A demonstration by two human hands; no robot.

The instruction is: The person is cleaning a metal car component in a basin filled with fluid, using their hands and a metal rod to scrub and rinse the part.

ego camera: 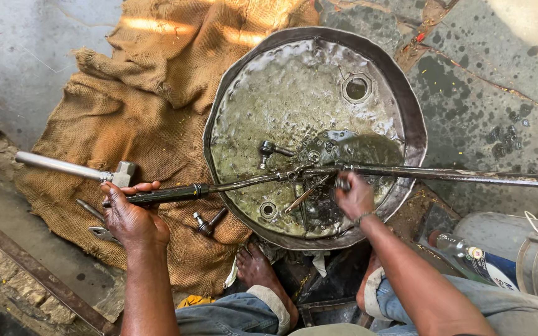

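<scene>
Burlap sacking is covering the concrete floor on my left, and a round metal pan of oily liquid is sitting partly on it, straight ahead of me. I am looking down at a long greasy rod lying across the pan from the sacking out past the right rim. My left hand is wrapping around the rod's black end over the sacking, fingers closed on it. My right hand is gripping the rod over the liquid near the pan's near edge, fingers curled tight. A hammer is lying just beyond my left hand, with a small joint piece resting beside it on the sacking.
</scene>
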